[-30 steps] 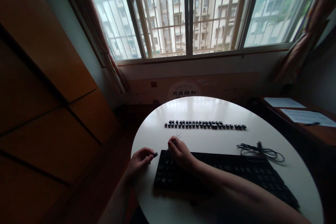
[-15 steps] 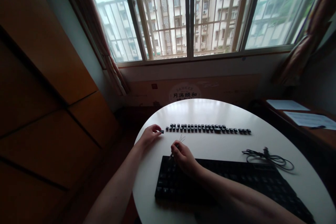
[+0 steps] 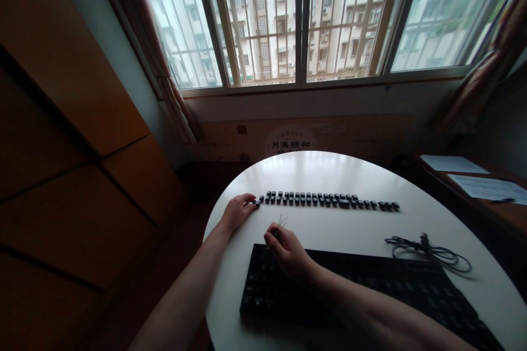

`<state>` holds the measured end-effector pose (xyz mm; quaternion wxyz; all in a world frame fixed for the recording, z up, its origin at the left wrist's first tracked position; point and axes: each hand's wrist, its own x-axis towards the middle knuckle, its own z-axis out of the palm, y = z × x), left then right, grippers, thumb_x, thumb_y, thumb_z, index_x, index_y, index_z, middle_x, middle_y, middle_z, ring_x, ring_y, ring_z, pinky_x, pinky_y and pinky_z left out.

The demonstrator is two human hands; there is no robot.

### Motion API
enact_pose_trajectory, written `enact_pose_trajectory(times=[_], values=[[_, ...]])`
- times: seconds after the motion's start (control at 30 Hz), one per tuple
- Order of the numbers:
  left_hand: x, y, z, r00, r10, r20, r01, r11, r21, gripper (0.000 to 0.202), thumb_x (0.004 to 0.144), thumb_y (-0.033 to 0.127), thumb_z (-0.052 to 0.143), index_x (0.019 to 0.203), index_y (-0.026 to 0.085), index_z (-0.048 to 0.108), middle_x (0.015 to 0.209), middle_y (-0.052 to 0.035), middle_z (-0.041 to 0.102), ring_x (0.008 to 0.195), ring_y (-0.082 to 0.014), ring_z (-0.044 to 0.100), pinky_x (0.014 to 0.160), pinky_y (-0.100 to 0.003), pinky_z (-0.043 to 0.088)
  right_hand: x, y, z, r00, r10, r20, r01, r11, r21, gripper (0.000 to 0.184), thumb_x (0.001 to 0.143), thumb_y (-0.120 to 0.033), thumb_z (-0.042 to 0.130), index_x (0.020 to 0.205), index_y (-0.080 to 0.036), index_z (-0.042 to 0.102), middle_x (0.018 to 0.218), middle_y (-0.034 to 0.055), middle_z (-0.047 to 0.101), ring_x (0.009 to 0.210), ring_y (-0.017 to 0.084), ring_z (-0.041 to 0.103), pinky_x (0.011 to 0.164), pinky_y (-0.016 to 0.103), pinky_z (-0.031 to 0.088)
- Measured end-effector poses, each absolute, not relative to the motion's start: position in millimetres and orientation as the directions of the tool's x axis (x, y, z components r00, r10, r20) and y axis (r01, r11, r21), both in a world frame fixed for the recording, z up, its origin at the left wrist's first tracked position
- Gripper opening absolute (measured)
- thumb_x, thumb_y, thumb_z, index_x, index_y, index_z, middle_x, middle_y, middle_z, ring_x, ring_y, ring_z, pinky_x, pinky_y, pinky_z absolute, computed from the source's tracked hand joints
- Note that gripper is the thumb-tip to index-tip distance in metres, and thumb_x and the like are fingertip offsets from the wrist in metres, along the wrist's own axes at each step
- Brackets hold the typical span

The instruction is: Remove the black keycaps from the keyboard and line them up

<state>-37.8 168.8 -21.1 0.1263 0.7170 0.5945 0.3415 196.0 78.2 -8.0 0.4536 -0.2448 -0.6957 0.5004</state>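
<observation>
A black keyboard (image 3: 362, 290) lies along the near side of a round white table (image 3: 329, 173). Beyond it, several black keycaps sit in a straight row (image 3: 329, 199). My left hand (image 3: 237, 211) reaches to the row's left end, its fingertips pinched on one small black keycap (image 3: 257, 203) that rests on the table there. My right hand (image 3: 286, 249) hovers over the keyboard's far left corner, fingers closed round a thin wire keycap puller (image 3: 280, 222) whose prongs stick out toward the row.
A coiled black cable (image 3: 428, 248) lies on the table at the right. Papers (image 3: 473, 178) and a pen rest on a wooden desk further right. A barred window and curtains stand behind; a wooden cabinet (image 3: 74, 137) fills the left.
My left hand carried a keycap from beside the keyboard's left edge out to the left end of the row. My right hand stayed over the keyboard corner with the puller.
</observation>
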Motion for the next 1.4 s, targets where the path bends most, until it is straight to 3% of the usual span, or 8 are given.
enact_pose_trajectory(times=[0.73, 1.4], values=[[-32.1, 169.2, -25.5, 0.099, 0.929, 0.356, 0.871, -0.254, 0.420, 0.030, 0.084, 0.024, 0.063, 0.114, 0.026, 0.067, 0.100, -0.0008, 0.075, 0.100, -0.0233, 0.064, 0.091, -0.035, 0.049, 196.5, 76.8, -7.8, -0.491, 0.773, 0.402, -0.093, 0.412, -0.907, 0.025, 0.096, -0.038, 0.052, 0.080, -0.019, 0.053, 0.066, -0.0025, 0.050, 0.062, 0.014, 0.047, 0.062, 0.026, 0.038], [-29.3, 166.1, -22.8, 0.103, 0.921, 0.375, 0.890, -0.254, 0.380, 0.024, 0.084, 0.022, 0.064, 0.107, 0.026, 0.070, 0.095, -0.0019, 0.073, 0.096, -0.0230, 0.064, 0.087, -0.034, 0.049, 195.0, 78.1, -10.8, -0.490, 0.764, 0.421, -0.092, 0.434, -0.896, 0.024, 0.096, -0.038, 0.052, 0.081, -0.019, 0.054, 0.067, -0.0020, 0.052, 0.063, 0.014, 0.048, 0.064, 0.026, 0.040]])
